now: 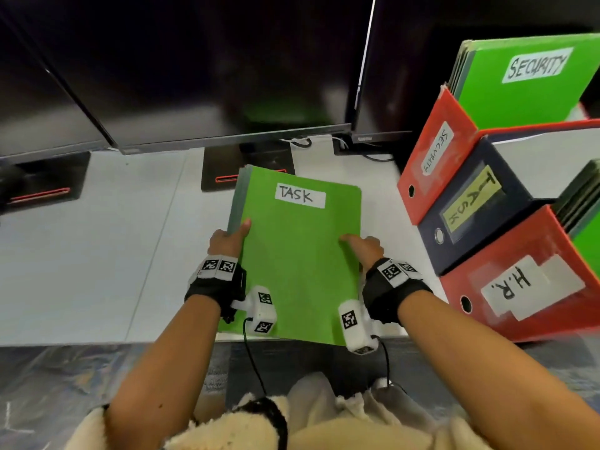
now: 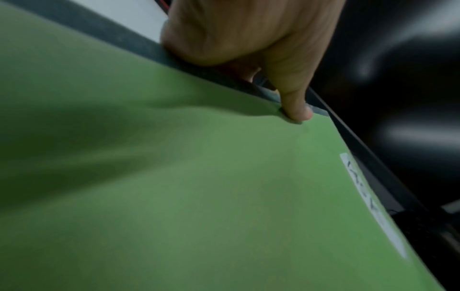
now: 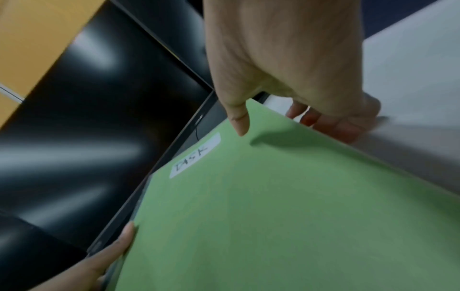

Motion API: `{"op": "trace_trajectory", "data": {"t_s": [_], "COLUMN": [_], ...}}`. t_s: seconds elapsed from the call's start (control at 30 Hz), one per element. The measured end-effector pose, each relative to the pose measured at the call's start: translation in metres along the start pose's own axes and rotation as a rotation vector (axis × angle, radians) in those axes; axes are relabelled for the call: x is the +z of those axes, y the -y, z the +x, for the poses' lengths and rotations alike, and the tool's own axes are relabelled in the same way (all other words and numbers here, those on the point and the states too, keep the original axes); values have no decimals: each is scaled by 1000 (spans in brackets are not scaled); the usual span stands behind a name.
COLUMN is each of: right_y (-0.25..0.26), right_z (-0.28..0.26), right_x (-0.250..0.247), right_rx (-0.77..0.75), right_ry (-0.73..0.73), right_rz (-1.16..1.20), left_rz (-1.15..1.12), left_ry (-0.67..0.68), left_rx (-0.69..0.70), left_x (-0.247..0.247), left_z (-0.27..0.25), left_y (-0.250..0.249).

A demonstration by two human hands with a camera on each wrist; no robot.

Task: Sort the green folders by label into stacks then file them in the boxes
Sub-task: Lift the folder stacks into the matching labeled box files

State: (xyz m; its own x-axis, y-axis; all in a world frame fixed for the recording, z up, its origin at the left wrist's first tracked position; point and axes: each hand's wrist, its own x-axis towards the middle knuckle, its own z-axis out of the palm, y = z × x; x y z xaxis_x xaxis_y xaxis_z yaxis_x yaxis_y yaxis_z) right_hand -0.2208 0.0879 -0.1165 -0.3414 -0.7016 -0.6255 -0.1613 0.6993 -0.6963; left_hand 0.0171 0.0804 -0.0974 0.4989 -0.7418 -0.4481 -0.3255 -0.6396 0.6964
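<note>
A stack of green folders (image 1: 295, 254) labelled TASK is held tilted above the white desk (image 1: 97, 254), in front of me. My left hand (image 1: 229, 238) grips its left edge, thumb on top (image 2: 296, 110), fingers underneath. My right hand (image 1: 363, 246) grips the right edge the same way, thumb on the cover (image 3: 239, 122), fingers curled below. The TASK label (image 3: 194, 155) shows near the far end. At the right stand three file boxes: a red SECURITY box (image 1: 435, 160) holding green folders (image 1: 519, 82), a dark blue TASK box (image 1: 470, 209), and a red H.R. box (image 1: 519, 287) with folders in it.
Black monitors (image 1: 194, 66) on stands (image 1: 246, 167) run along the back of the desk, close behind the folders' far edge. Cables (image 1: 302, 142) lie under them. The desk's front edge is just below my wrists, with patterned carpet (image 1: 65, 378) beyond.
</note>
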Motion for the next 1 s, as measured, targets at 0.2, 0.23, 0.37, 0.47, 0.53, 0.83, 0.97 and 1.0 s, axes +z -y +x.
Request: {"op": "trace_trajectory", "data": {"t_s": [0.2, 0.23, 0.37, 0.47, 0.53, 0.83, 0.97, 1.0], "right_y": [62, 75, 97, 85, 73, 90, 128, 139], "right_z": [-36, -47, -63, -62, -58, -78, -109, -119], "right_x": [-44, -53, -78, -84, -83, -102, -123, -131], "right_rx": [-360, -463, -661, -641, -599, -722, -853, -890], "right_ry": [-175, -213, -248, -262, -239, -316, -423, -434], "right_rz": [384, 405, 345, 236, 186, 122, 146, 186], "left_rz": [-485, -540, -665, -602, -511, -505, -647, -687], "left_ry": [-32, -2, 112, 175, 192, -11, -28, -25], "left_rx": [393, 461, 628, 595, 557, 686, 776, 810], "left_x": [2, 1, -2, 7, 17, 4, -16, -21], "left_z": [-37, -43, -57, -58, -50, -80, -102, -110], "left_y": [-63, -75, -103, -98, -82, -117, -157, -170]}}
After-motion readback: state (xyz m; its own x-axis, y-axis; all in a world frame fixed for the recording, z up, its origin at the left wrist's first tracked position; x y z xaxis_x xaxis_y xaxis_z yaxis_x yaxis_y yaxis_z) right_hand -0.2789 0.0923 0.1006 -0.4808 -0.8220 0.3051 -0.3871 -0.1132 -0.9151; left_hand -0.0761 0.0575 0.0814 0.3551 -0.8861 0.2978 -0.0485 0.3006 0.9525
